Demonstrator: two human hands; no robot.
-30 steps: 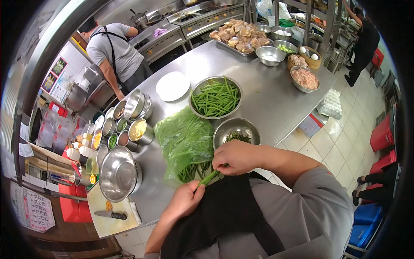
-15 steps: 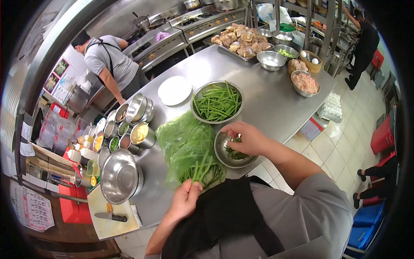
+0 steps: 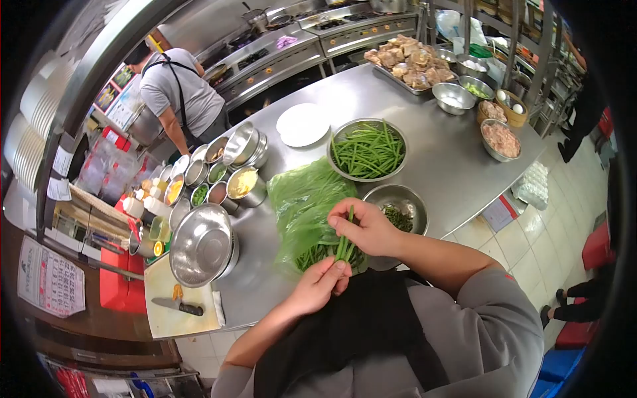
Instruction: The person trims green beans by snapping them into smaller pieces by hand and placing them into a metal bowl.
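Note:
A small bunch of green beans is held between my two hands. My left hand pinches its lower end near my apron, and my right hand has its fingers closed on the upper end. Beneath them a green plastic bag lies on the table, with more beans at its mouth. A metal bowl with short green trimmings stands just right of my right hand. Farther back, a steel colander is full of whole green beans.
A white plate lies behind the bag. To the left are empty metal bowls, several condiment containers and a cutting board with a knife. Raw meat fills a tray at the back. A co-worker stands near the stoves.
My right hand has left the trimmings bowl and moved left to the top of the beans in my left hand. The camera view has shifted, so the scene sits farther right.

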